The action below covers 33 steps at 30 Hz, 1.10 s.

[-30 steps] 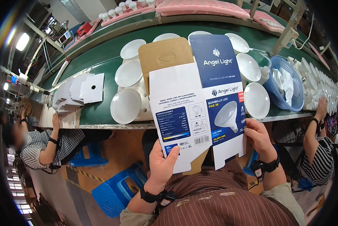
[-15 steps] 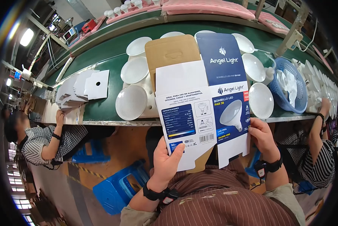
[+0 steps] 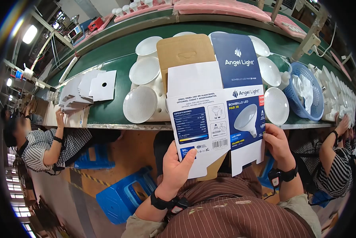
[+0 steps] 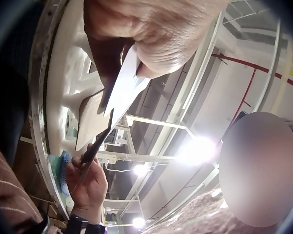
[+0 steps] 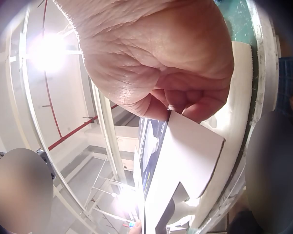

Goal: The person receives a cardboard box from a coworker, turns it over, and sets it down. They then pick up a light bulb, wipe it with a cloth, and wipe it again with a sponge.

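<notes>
A printed lamp carton (image 3: 198, 127), blue and white with a brown inner flap, is held up over the bench's front edge. Its top flaps stand unfolded, and cut flaps hang at the bottom. My left hand (image 3: 177, 168) grips the lower left edge, thumb on the printed face. My right hand (image 3: 279, 147) pinches the right edge. In the right wrist view, thumb and curled fingers of the right hand (image 5: 161, 63) hold a white flap (image 5: 190, 151). The left wrist view has the left hand (image 4: 154, 34) gripping the carton (image 4: 122, 90) edge-on.
White round lamps (image 3: 140, 104) stand in a holder behind the carton. A blue basket (image 3: 319, 104) with white wrapping is at right, beside more lamps. White cards (image 3: 103, 85) lie at left. People sit on both sides; a blue stool (image 3: 120, 198) stands below the bench.
The carton and both hands have shifted slightly right in the head view, as has the bench scene. The grip of both hands looks the same.
</notes>
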{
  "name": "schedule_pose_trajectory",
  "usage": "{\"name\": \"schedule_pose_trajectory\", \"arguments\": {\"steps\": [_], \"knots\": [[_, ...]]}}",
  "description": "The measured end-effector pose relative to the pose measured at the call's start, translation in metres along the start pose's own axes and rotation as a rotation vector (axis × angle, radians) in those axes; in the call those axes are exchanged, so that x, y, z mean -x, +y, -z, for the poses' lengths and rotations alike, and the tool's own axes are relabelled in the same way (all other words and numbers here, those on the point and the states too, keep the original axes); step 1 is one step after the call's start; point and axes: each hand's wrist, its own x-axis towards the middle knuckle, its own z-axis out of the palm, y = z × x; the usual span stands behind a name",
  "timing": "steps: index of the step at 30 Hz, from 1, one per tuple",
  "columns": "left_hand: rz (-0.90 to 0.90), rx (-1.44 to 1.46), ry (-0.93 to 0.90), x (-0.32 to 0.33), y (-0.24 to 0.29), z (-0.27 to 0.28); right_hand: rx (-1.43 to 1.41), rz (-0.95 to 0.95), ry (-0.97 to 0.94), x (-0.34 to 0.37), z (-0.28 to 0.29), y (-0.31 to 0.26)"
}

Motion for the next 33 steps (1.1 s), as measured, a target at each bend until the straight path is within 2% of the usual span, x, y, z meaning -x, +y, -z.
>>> {"name": "schedule_pose_trajectory", "arguments": {"steps": [33], "knots": [[-0.008, -0.004, 0.007, 0.0012, 0.0009, -0.0017, -0.003, 0.007, -0.002, 0.0011, 0.0025, 0.001]]}}
